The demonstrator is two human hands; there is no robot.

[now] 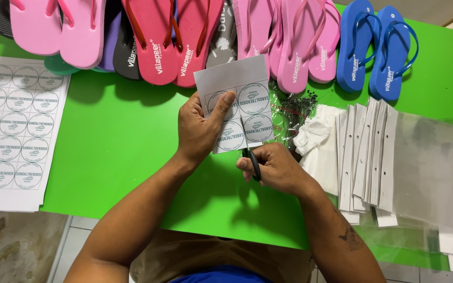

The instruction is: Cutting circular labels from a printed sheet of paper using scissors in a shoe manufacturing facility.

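Table [127, 157]: bright green, carrying everything here; the person sits at its near edge with both forearms over it.
Flip-flops [200, 36]: a row along the far edge, pink, red, grey, purple and two blue ones at the right; none carries a round label that I can see.
Clear bags [431, 167]: a fanned stack with white header strips at the right side of the table, flat and seemingly unfilled.
Full sticker sheet [11, 131]: lies at the left edge on a small pile of like sheets, rows of round labels, uncut as far as I can judge.
Small label piece [239, 102]: held up above the middle of the table, a block of four round labels, with a cut running up from its lower edge between the two bottom ones.
Left hand [197, 131]: clamped on the piece, thumb on its face over the upper left label.
Right hand [276, 167]: closed round the handles of the scissors [251, 157], blades in the paper.
Progress: early, I judge; one block is partly split, whole sheets wait.
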